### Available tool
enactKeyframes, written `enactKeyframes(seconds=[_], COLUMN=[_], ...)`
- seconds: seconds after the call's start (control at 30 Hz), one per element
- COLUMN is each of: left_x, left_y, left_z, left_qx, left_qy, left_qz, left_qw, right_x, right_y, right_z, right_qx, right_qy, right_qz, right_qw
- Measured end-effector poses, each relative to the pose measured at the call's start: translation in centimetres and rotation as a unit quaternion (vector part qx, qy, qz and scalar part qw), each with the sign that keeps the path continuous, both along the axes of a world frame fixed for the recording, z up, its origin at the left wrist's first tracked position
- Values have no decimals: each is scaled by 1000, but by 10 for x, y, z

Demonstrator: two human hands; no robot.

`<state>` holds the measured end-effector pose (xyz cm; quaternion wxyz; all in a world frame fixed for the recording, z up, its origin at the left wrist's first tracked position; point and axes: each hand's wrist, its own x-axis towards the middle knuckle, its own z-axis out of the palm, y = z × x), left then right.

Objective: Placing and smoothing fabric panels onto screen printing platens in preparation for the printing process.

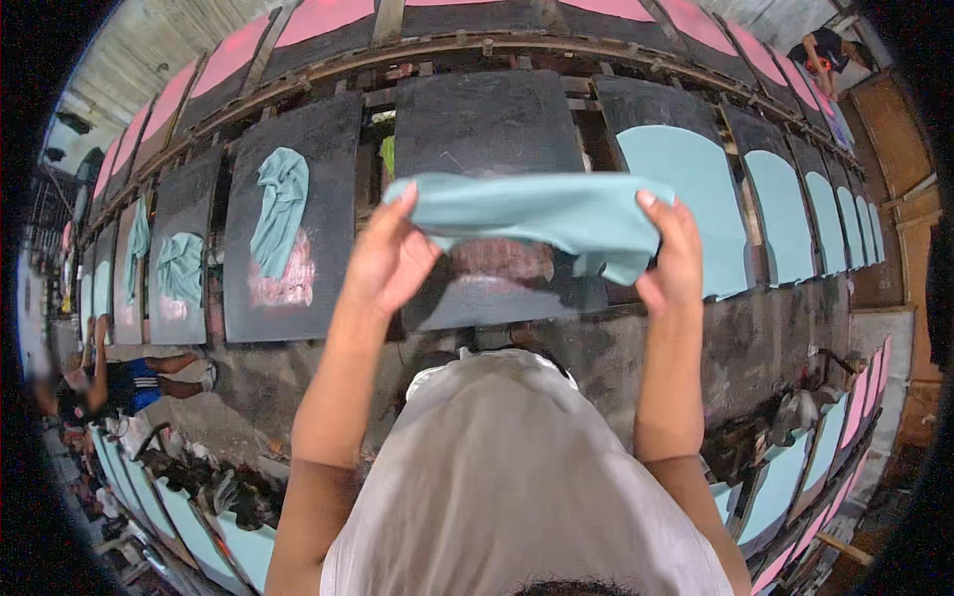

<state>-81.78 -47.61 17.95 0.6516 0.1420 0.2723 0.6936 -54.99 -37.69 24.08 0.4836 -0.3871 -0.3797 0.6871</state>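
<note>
A light teal piece of fabric [527,211] hangs stretched sideways between my two hands, folded along its top and blurred a little by motion. My left hand [391,253] pinches its left end between thumb and fingers. At the other end, my right hand [676,243] grips the cloth's upper corner, thumb on top. Beneath the fabric lies a dark board [487,119] with a pinkish worn patch near its lower part. Whether the cloth touches the board cannot be made out.
To the right, several boards carry flat teal panels [686,189]. On the left, crumpled teal cloths [281,204] lie on dark boards. Pink panels [328,18] line the far row. A co-worker [129,382] is at the far left, another person [825,55] at the upper right.
</note>
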Motion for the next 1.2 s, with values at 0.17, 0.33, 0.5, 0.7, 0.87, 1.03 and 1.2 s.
enactKeyframes(seconds=[0.17, 0.33, 0.5, 0.7, 0.87, 1.03, 1.2], left_x=[-15, -8, 14, 34, 36, 32, 25], left_y=[-11, -50, -107, -148, -165, -183, -178], left_z=[40, 36, -55, -151, -171, -167, -147], left_qx=[83, -19, -247, -263, -307, -273, -257], left_qy=[145, 212, 145, 46, 75, 98, 92], left_qz=[124, 163, 22, -3, -90, -125, -136], left_qw=[978, 963, 958, 964, 945, 949, 952], right_x=[4, 12, 31, 57, 55, 66, 74], right_y=[9, -19, -76, -126, -149, -160, -166], right_z=[1, -32, -108, -209, -209, -208, -203], right_qx=[26, -5, -222, -343, -341, -294, -305], right_qy=[87, 16, -30, -12, 11, 15, -22], right_qz=[25, 16, 97, 81, 36, 49, 3], right_qw=[996, 1000, 970, 936, 939, 955, 952])
